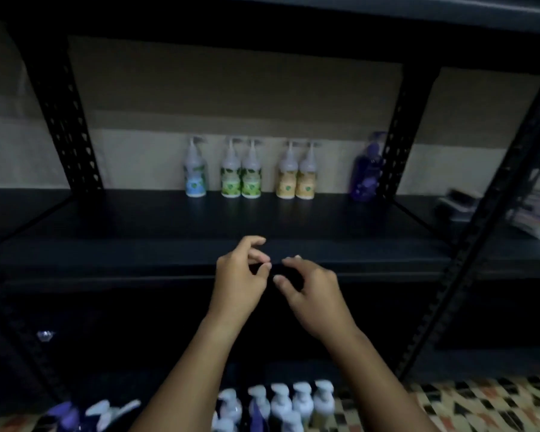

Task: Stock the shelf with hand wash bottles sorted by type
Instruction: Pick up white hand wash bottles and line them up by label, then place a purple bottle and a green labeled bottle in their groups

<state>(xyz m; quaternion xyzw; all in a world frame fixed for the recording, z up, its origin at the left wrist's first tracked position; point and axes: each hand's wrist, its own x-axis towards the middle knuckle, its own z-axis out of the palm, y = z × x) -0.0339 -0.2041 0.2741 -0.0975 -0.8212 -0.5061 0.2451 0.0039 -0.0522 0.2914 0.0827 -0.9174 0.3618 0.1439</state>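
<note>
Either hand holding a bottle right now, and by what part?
No. The left hand and right hand are both empty, fingers loosely curled in front of the shelf edge.

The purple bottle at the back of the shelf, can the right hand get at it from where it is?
Probably yes. The right hand holds nothing, and the dark shelf lies bare between it and the purple bottle.

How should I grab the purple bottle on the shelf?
Probably grip the purple bottle around its wide body, coming straight in from the front. It stands upright at the back of the shelf, right beside the post, so the right side looks blocked. The pump on top is thin and would likely slip.
</note>
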